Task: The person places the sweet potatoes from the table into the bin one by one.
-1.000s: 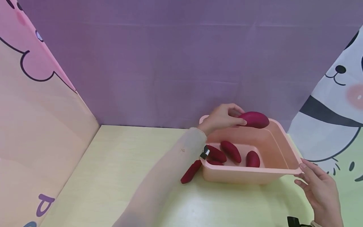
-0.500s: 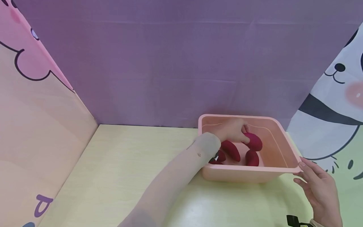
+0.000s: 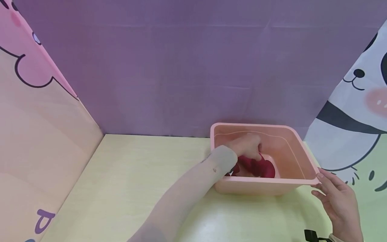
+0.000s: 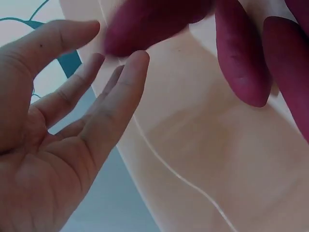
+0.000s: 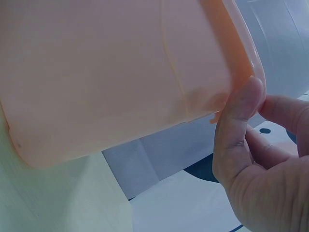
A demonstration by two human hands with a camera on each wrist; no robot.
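A pink plastic basin [image 3: 257, 187] stands on the table at the right, holding several dark red sweet potatoes [image 3: 267, 169]. My left hand [image 3: 246, 145] reaches down into it from the left. In the left wrist view, the thumb and fingers of that hand [image 4: 82, 116] are spread apart. One blurred sweet potato [image 4: 149, 24] lies just beyond the fingertips, not gripped. My right hand [image 3: 340, 198] pinches the basin's near right corner; the right wrist view shows the thumb on the rim [image 5: 256, 63]. My left forearm hides part of the basin's left side.
The pale table [image 3: 136, 174] extends left of the basin. A purple cloth wall [image 3: 166, 74] rises close behind the basin. Printed panels, one with a panda [image 3: 359, 97], flank the table on both sides.
My left hand has carried a sweet potato from above the far rim down into the basin and let go of it. My right hand keeps its hold on the corner.
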